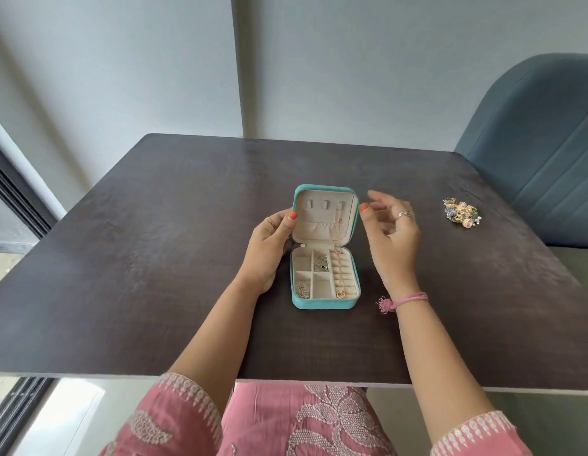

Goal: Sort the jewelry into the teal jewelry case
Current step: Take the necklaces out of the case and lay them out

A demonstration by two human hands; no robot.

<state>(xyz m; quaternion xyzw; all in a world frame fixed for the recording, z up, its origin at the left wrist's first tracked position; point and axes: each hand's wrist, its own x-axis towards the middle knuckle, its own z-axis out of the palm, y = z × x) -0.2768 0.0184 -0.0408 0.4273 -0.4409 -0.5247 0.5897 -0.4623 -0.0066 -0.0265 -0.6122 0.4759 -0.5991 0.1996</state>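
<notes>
No text, label, brand, number or sign can be read anywhere in the view.

My left hand (269,245): arm stretched forward, fingers curled, thumb pressed flat, gripping. My right hand (389,235): raised, palm turned inward, fingers loosely spread and relaxed, holding nothing. Both forearms: bare below the sleeves.
</notes>
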